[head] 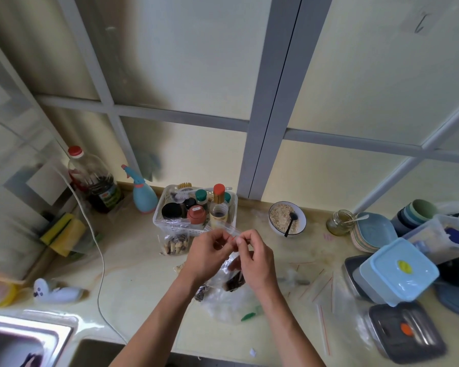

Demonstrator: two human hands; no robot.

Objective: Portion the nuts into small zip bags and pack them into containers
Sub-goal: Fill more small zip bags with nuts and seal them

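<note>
While hanging, zip bag sits pinched between both grips.

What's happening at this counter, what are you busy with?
A person stands at a pale stone counter, and both hands, left hand and right hand, pinch the red-striped top edge of a small clear zip bag with dark contents. Another small clear bag of mixed nuts lies by a white plastic basket of jars. Empty red-striped zip bags lie to the right, beside a light blue lidded plastic container.
</note>
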